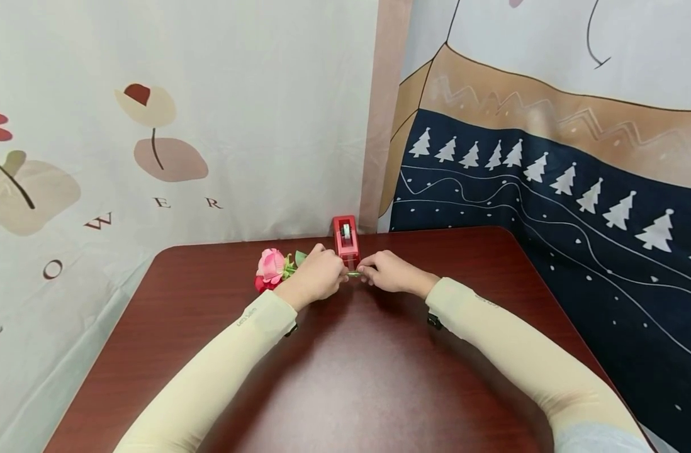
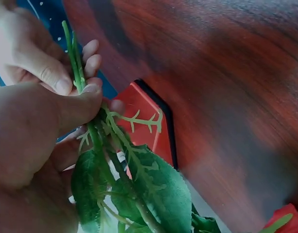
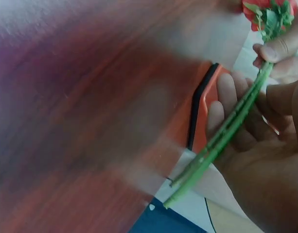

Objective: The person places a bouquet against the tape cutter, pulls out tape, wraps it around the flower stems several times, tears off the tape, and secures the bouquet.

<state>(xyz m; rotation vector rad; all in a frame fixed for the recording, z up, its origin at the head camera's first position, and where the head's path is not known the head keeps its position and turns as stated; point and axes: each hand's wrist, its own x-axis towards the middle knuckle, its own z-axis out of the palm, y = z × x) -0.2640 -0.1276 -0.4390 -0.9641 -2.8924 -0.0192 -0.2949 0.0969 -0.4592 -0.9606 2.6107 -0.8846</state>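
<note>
Near the far edge of the table, my left hand (image 1: 320, 277) pinches a bunch of green flower stems (image 2: 77, 63) between thumb and fingers. A pink rose (image 1: 271, 265) and a red flower (image 1: 260, 285) stick out to the left of that hand. Green leaves (image 2: 163, 187) hang below its grip in the left wrist view. My right hand (image 1: 393, 272) pinches the same stems farther toward their cut ends, its fingers behind them in the right wrist view. The two hands are close together, just in front of a red tape dispenser (image 1: 353, 246).
The dark red-brown wooden table (image 1: 345, 377) ends at a pale curtain (image 1: 266, 126) printed with flowers and letters. To the right hangs a navy cloth (image 1: 493, 189) with white trees. The dispenser stands at the back edge, close to the curtain.
</note>
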